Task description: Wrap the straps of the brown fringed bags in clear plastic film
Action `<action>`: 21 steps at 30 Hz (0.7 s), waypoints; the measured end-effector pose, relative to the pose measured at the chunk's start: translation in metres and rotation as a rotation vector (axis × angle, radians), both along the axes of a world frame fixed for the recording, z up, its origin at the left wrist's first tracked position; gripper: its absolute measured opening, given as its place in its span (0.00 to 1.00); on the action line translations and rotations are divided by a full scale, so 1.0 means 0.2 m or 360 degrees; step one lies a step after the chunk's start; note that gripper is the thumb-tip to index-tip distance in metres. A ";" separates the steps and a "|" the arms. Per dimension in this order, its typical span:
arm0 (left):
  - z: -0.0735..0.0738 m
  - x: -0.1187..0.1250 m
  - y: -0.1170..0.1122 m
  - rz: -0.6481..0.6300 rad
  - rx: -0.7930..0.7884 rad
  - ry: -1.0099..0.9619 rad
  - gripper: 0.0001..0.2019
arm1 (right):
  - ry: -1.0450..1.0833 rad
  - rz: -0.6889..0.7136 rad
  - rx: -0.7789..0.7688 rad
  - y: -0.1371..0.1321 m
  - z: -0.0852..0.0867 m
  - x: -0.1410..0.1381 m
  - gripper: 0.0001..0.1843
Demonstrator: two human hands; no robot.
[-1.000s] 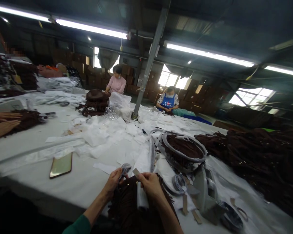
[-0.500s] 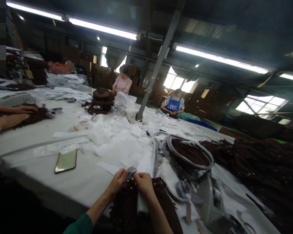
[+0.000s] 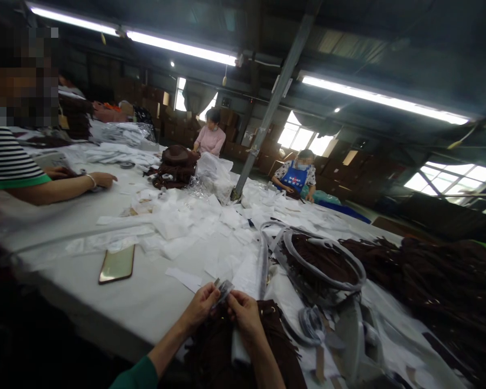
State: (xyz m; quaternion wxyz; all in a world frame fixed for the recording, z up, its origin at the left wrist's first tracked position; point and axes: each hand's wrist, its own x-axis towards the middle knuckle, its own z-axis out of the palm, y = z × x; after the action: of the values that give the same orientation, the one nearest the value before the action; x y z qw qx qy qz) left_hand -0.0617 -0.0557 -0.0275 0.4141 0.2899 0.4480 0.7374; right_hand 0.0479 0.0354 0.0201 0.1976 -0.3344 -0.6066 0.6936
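Observation:
My left hand (image 3: 204,305) pinches a small grey, shiny piece of plastic wrap (image 3: 225,289) from the left. On its right side, my right hand (image 3: 243,308) has the same piece between thumb and fingers. Just below both hands lies a dark brown fringed bag (image 3: 279,346) with small metal rings near its top edge. A white, roll-like piece (image 3: 238,346) rests on the bag, partly covered by my right wrist. Right of the bag is a coiled grey wrapped strap (image 3: 311,324).
Wrapped hoop-like handles (image 3: 328,265) and a heap of brown fringed goods (image 3: 441,281) are at right. White paper scraps (image 3: 198,227) cover the table's middle. A phone (image 3: 116,265) lies left. One co-worker's hand (image 3: 103,180) reaches over the table; a post (image 3: 263,129) rises from it.
The view has shifted slightly, bringing the striped-sleeved co-worker at left into sight, one hand now off the brown goods. My hands still hold the grey wrap, which shows more between them.

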 end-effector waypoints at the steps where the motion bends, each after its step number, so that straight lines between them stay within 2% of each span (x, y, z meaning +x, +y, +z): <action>1: 0.00 0.00 0.00 -0.0003 -0.0002 0.0007 0.23 | 0.0022 0.0019 -0.0030 -0.01 0.01 0.00 0.26; 5: -0.01 0.00 0.01 -0.0002 -0.0009 0.0048 0.22 | 0.0119 0.0078 -0.0187 -0.04 0.06 0.01 0.22; 8: -0.01 0.01 0.01 0.0021 -0.0018 0.0087 0.21 | 0.0203 0.0104 -0.0306 -0.04 0.07 0.03 0.21; 11: -0.01 0.01 0.02 0.0062 -0.0016 0.0142 0.21 | 0.0209 0.0057 -0.0331 -0.02 0.02 0.02 0.22; 16: 0.01 0.01 0.02 0.0122 -0.0013 0.0247 0.22 | 0.0178 -0.0204 -0.0095 -0.01 -0.08 -0.05 0.27; 19: 0.03 0.02 0.03 0.0147 -0.0036 0.0257 0.21 | 0.0274 -0.0208 -0.0128 -0.01 -0.09 -0.05 0.26; 21: 0.05 0.04 0.04 0.0123 -0.0054 0.0143 0.22 | 0.0356 -0.0211 -0.0181 -0.02 -0.08 -0.04 0.25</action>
State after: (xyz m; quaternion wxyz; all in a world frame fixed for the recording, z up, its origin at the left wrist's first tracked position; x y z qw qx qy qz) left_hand -0.0532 -0.0485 -0.0169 0.3695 0.2982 0.4893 0.7315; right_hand 0.0400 0.0311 0.0031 0.2902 -0.3048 -0.5171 0.7453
